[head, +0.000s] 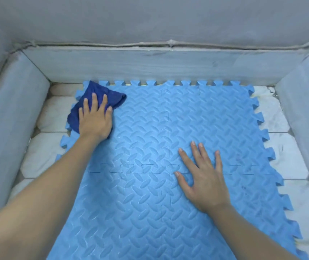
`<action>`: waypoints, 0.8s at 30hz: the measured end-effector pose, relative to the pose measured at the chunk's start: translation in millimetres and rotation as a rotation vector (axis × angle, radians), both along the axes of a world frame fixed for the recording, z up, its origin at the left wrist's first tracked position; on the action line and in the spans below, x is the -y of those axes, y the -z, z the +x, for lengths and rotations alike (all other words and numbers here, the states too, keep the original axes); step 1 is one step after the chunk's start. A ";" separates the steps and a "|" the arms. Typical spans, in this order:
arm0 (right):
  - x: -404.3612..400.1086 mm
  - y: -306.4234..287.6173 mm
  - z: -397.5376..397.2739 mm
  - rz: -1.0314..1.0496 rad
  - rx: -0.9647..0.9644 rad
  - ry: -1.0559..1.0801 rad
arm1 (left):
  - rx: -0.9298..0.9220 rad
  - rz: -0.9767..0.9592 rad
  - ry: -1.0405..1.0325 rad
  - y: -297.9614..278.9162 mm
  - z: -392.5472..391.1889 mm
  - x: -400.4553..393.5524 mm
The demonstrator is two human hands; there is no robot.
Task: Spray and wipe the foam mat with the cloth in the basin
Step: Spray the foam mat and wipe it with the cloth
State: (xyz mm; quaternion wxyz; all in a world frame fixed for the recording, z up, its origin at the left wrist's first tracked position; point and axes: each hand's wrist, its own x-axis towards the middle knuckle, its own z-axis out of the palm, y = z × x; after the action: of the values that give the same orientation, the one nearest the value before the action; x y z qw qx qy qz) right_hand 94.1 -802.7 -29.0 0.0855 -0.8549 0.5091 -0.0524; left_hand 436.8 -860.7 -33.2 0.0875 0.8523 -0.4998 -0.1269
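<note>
While our left hand [95, 120] presses a crumpled dark blue cloth [101, 94] flat-fingered onto the light blue interlocking foam mat [140, 194] at upper left, our right hand [205, 177] rests spread wide at centre.

The left hand [95, 120] presses flat on the dark blue cloth [95, 99], at the far corner of the blue foam mat [150, 194]. The right hand [204, 177] lies flat on the mat, fingers spread.
</note>
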 end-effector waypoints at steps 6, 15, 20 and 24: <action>0.0 1.0 -1.4 -0.021 0.005 0.009 | 0.058 0.025 0.628 -10.8 -90.8 -155.2; 1.6 -2.4 -1.3 0.030 -0.037 0.014 | 0.088 0.028 0.504 -5.1 -67.9 -118.3; -8.6 -5.0 4.6 0.043 -0.054 0.000 | 0.010 0.065 0.120 -6.6 -17.0 -118.3; -27.2 -7.1 22.5 0.070 -0.068 -0.120 | -0.021 0.024 0.319 -10.2 -43.6 -230.0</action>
State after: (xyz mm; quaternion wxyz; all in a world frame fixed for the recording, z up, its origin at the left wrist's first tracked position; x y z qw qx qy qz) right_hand 116.6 -775.5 -21.9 0.1009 -0.8816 0.4611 -0.0001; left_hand 393.2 -630.7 -23.0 0.0615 0.7619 -0.6261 -0.1541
